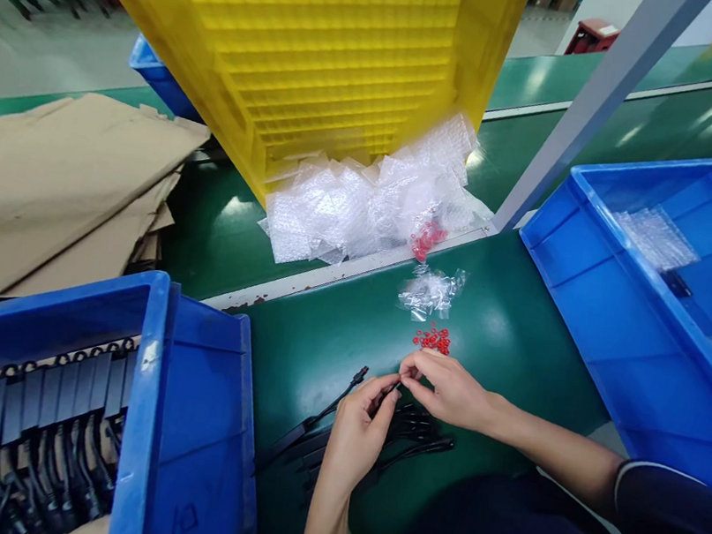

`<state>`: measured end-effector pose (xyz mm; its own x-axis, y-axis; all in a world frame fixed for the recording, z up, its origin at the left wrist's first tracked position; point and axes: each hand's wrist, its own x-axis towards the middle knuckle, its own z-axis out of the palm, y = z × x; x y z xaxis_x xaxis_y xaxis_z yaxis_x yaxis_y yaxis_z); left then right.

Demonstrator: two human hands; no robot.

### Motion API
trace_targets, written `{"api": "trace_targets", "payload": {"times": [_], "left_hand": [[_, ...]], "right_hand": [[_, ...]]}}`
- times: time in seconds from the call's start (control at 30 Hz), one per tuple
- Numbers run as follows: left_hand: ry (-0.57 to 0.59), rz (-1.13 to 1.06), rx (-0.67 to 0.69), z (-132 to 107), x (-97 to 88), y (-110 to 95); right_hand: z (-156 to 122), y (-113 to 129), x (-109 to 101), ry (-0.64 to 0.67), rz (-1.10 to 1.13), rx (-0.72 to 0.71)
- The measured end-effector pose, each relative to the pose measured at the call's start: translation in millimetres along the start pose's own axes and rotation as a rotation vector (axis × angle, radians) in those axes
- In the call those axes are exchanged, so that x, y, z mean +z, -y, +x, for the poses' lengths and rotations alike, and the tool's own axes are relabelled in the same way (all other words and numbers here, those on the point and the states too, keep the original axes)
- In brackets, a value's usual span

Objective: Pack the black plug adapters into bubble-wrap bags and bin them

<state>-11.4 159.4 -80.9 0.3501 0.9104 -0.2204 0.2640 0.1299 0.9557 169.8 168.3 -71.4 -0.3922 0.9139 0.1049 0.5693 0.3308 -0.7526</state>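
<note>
My left hand (356, 432) is closed around the end of a thin black cable (312, 421) over the green table (506, 334). My right hand (445, 387) meets it in a pinch at the cable's tip; what it pinches is too small to name. A small heap of red rings (433, 339) lies just beyond my right fingers. Several more black cables (418, 432) lie under my hands. A crumpled clear bag (429, 291) sits past the rings.
A blue bin (140, 413) at the near left holds rows of black cables. Another blue bin (645, 346) stands at the right. A tilted yellow crate (309, 46) spills bubble wrap bags (366, 202) at the back. Flattened cardboard (54, 177) lies at the left.
</note>
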Motion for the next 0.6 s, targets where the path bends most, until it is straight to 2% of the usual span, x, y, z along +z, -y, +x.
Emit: {"api": "trace_targets", "payload": {"times": [0.33, 0.43, 0.53, 0.6], "left_hand": [[-0.129, 0.186, 0.056, 0, 4.1, -5], [-0.207, 0.302, 0.095, 1, 5.1, 0], [-0.335, 0.433, 0.154, 2, 5.5, 5], [-0.395, 0.516, 0.197, 2, 5.5, 7]], "right_hand": [[-2, 8, 10, -0.020, -0.126, -0.128], [8, -4, 0, 0.024, -0.246, 0.002], [24, -29, -22, 0.030, -0.407, 0.174], [33, -46, -36, 0.025, -0.468, 0.232]]}}
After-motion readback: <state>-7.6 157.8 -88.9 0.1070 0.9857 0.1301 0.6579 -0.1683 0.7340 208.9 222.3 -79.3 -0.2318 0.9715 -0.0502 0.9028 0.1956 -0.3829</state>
